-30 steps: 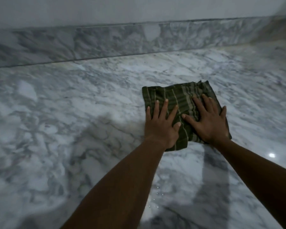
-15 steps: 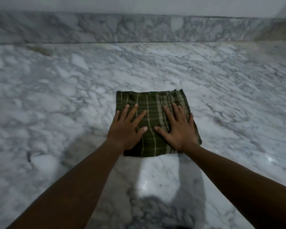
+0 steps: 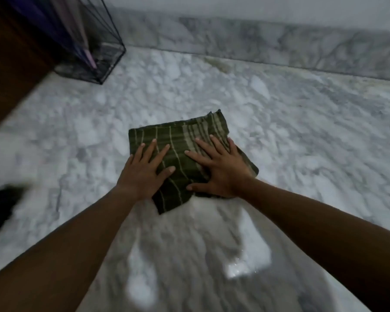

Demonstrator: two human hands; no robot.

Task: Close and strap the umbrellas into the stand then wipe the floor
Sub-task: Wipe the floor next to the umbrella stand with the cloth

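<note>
A folded green striped cloth [image 3: 189, 158] is being pressed flat on the marble floor [image 3: 302, 143], well apart from the wire umbrella stand [image 3: 95, 55] in the far left corner. The left hand [image 3: 144, 174] and right hand [image 3: 221, 172] are being laid on it side by side, fingers spread wide, nothing gripped. The cloth is judged soft and light, likely to bunch, so it is best being held by flat palm pressure near the middle.

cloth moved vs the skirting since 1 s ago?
Yes. The green cloth now lies farther from the marble skirting, with more floor between them, and leftward toward the stand.
</note>
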